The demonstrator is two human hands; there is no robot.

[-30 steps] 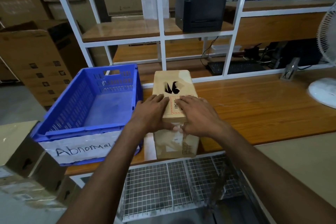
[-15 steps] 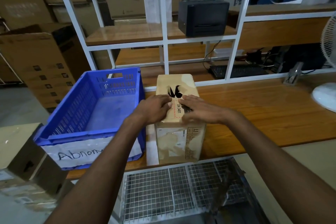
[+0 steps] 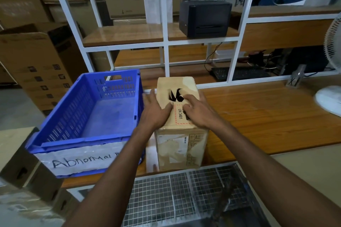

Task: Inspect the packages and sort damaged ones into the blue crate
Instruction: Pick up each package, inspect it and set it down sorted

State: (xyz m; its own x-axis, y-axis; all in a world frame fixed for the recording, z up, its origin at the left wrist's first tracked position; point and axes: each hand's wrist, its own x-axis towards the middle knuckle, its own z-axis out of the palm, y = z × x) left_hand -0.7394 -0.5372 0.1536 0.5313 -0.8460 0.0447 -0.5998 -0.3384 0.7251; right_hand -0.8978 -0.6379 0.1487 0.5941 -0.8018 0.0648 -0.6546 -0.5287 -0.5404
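Head view. Package point(image 3: 180, 145), a brown cardboard box, is sitting on the wooden bench point(image 3: 267, 116) at its near edge, just beside the right wall of the blue crate point(image 3: 83, 145) and outside it. Its long axis is running away from the camera, the near end face pointing at the person and the far end pointing at the white shelf frame point(image 3: 166, 42). It is standing flat, not tilted. The top face is showing a ragged tear point(image 3: 176, 95), dark inside, in its far half. A red-bordered label point(image 3: 180, 116) reading "UN 3481" is lying nearer the camera, its text running along the long axis.

Left hand point(image 3: 156, 112) is resting against the box's upper left edge, fingers straight and reaching forward along that side, thumb lying on the top face; nothing is being gripped. Right hand point(image 3: 203, 114) is lying over the upper right edge, fingers bent, tips pressing on the top between tear and label. Its thumb is hidden, so I cannot tell whether it is clasping the box.

The crate's floor is showing bare blue; a white strip point(image 3: 83, 160) on its near wall is reading "Abnormal". A dark printer point(image 3: 204, 18) is sitting on the shelf behind, a white fan point(image 3: 330, 97) is standing at far right.
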